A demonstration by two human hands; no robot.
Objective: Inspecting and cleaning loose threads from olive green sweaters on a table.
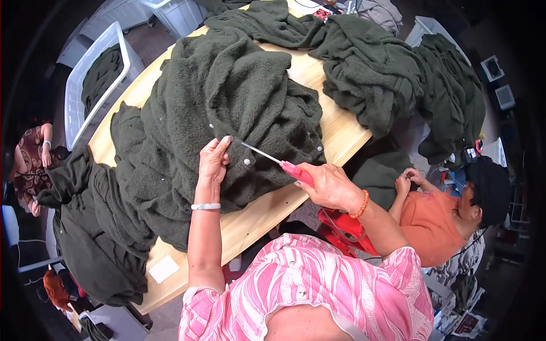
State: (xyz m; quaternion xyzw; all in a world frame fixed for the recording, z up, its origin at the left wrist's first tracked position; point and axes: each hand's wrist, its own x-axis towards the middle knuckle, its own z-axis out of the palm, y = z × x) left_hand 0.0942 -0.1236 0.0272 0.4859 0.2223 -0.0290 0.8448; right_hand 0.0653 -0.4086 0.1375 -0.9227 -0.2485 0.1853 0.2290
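Observation:
My right hand point(333, 184) is wrapped round the pink handle of a tool point(296, 171) with a long, slim metal shaft. Its shaft points up and left, the tip close to my left fingertips. My left hand point(212, 161) is closed in a pinch over the cloth; what the fingers hold is too small to make out. Beneath both hands lies a large heap of dark green fleecy cloth point(187, 85). Small sparkly round studs sit on it: one stud point(247, 162) right of my left hand, another stud point(319, 148) near the heap's right edge.
The pale wooden table point(341, 133) also carries a second green pile point(369, 68) and a white card point(164, 269). A white bin point(102, 85) with green cloth stands at the left. Close on my right, a person in orange point(429, 219) handles green cloth; another person point(34, 165) is far left.

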